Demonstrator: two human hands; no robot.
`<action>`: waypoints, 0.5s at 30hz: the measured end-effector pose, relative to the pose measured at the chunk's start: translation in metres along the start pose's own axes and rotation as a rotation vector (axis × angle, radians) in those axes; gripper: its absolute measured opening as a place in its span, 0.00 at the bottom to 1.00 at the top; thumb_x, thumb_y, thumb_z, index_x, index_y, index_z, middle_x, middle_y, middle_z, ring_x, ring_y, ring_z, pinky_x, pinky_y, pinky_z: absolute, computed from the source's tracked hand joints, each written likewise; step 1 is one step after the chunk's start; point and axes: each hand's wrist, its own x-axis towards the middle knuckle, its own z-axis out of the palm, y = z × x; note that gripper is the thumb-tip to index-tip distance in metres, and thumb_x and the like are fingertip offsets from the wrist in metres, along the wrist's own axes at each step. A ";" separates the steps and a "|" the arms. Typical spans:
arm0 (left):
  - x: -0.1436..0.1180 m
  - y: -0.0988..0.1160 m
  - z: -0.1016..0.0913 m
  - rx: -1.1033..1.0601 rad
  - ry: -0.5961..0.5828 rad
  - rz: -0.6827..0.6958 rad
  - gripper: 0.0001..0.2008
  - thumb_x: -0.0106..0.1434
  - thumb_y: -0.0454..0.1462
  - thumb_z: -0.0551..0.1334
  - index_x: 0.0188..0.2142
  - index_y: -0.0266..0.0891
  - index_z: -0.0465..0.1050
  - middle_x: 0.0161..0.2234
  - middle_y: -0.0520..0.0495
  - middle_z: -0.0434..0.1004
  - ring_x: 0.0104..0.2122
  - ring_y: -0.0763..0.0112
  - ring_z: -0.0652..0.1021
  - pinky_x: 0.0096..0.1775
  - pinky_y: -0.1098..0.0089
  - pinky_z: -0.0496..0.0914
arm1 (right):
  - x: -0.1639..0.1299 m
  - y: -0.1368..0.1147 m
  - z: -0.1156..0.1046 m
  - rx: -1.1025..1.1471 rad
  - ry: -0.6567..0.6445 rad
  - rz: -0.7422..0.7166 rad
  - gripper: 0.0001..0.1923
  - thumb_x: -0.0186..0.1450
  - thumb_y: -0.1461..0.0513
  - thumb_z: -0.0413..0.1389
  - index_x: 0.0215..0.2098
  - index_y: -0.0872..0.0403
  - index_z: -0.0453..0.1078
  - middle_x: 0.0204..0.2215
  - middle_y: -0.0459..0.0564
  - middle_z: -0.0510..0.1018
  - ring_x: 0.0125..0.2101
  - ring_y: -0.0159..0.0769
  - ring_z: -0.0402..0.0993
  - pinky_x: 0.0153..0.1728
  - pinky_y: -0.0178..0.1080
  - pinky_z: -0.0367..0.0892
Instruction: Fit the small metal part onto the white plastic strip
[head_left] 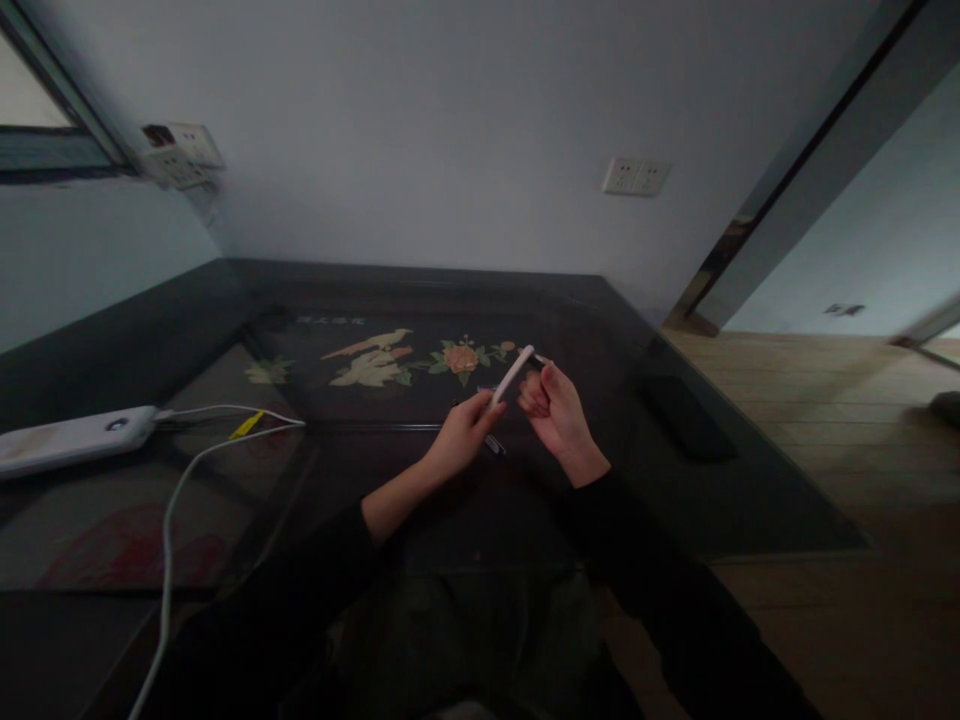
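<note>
My left hand (pixel 463 432) holds the lower end of a slim white pen-like stick (pixel 513 374), which slants up to the right. My right hand (pixel 555 408) is closed just right of it, fingertips at the stick's upper tip, pinching a small dark part there that is too small to identify. Both hands hover over a dark glass-topped table (pixel 225 300) with a bird-and-flower inlay (pixel 375 362). A second dark pen-like item (pixel 493 444) lies on the table under my left hand.
A white power bank (pixel 71 438) lies at the left with a white cable (pixel 172 520) running off the table's front. A dark flat object (pixel 686 418) rests near the right edge. Wall sockets (pixel 634 176) sit behind; wooden floor lies to the right.
</note>
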 end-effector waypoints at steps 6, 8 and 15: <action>-0.004 0.007 0.002 -0.040 -0.070 0.032 0.13 0.65 0.45 0.54 0.32 0.37 0.64 0.20 0.58 0.55 0.19 0.79 0.59 0.22 0.76 0.54 | -0.001 -0.002 0.002 -0.001 -0.014 -0.020 0.21 0.54 0.48 0.64 0.38 0.52 0.71 0.12 0.34 0.53 0.14 0.23 0.40 0.17 0.35 0.38; -0.005 0.009 0.002 -0.035 -0.100 0.036 0.13 0.65 0.45 0.54 0.32 0.36 0.64 0.20 0.58 0.55 0.19 0.79 0.59 0.22 0.76 0.53 | 0.000 -0.001 0.000 0.003 -0.012 -0.017 0.21 0.54 0.48 0.64 0.39 0.52 0.71 0.12 0.33 0.53 0.14 0.23 0.40 0.17 0.35 0.38; -0.005 0.009 0.001 -0.059 -0.165 0.045 0.14 0.65 0.46 0.54 0.33 0.36 0.65 0.20 0.58 0.55 0.19 0.79 0.59 0.22 0.75 0.53 | 0.000 0.000 -0.003 0.029 -0.015 -0.007 0.22 0.53 0.48 0.65 0.40 0.52 0.72 0.12 0.33 0.53 0.14 0.22 0.41 0.17 0.34 0.39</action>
